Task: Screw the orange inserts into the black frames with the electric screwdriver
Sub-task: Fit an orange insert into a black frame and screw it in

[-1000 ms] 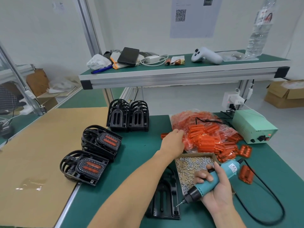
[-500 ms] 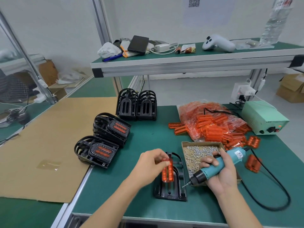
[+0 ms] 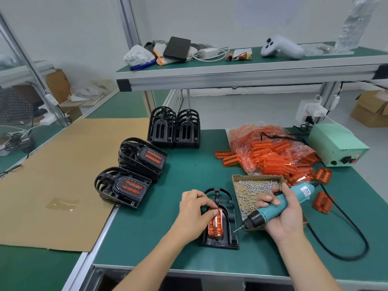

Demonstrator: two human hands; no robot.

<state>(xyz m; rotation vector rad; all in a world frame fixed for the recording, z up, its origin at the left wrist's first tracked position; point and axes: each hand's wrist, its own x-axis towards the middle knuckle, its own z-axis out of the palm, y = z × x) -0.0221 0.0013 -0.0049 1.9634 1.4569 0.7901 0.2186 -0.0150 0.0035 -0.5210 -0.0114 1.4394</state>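
Work is partly done: two stacks of finished frames lie at ten o'clock. Left hand fingers pinch an orange insert into the black frame at six o'clock; right hand grips the electric screwdriver, screws not yet driven. Empty frames at twelve o'clock wait.

Insert in frame, screw box right (touching?).

You get bright, even overhead light with only faint, soft shadows. The orange insert shows a small white glare. Your wide lens bends the shelf and aluminium posts outward. The upper corners look slightly smeared.
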